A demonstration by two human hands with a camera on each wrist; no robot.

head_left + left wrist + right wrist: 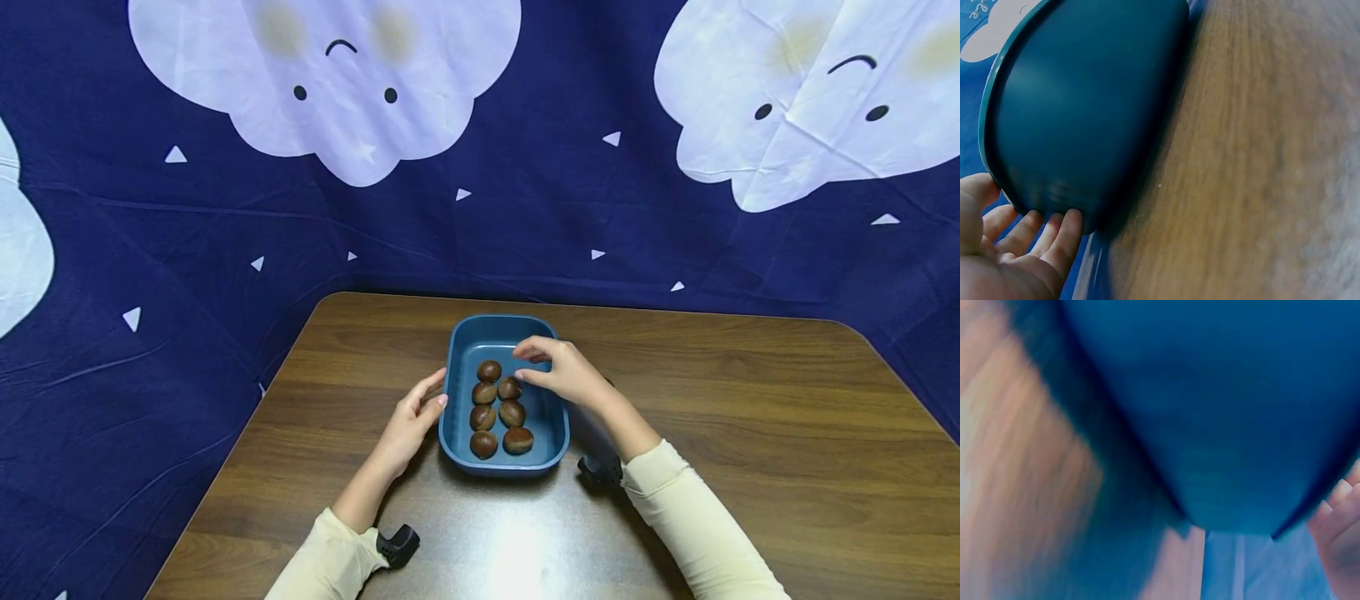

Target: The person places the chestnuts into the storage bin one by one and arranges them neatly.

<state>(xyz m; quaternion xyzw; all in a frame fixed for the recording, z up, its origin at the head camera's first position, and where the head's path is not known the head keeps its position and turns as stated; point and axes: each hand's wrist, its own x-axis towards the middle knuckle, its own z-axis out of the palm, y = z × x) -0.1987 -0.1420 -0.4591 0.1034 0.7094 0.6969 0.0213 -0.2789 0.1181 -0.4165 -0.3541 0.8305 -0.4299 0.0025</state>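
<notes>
A blue rectangular tray [551,454] stands on the wooden table with several brown chestnuts [517,440] in it, set in two rows. My left hand [411,421] rests against the tray's left side; in the left wrist view its fingers [1060,250] lie fairly straight along the outer wall. Over the far right part of the tray is my right hand [562,371], thumb and fingers apart with a gap between them. Its thumb is close above the chestnut at the far end of the right row. Nothing shows between its fingers.
The wooden table [750,433] reaches out on both sides of the tray. Behind it hangs a dark blue cloth [525,233] with white clouds. Black wrist cameras [397,546] sit at both sleeves, the right one near the tray's right side.
</notes>
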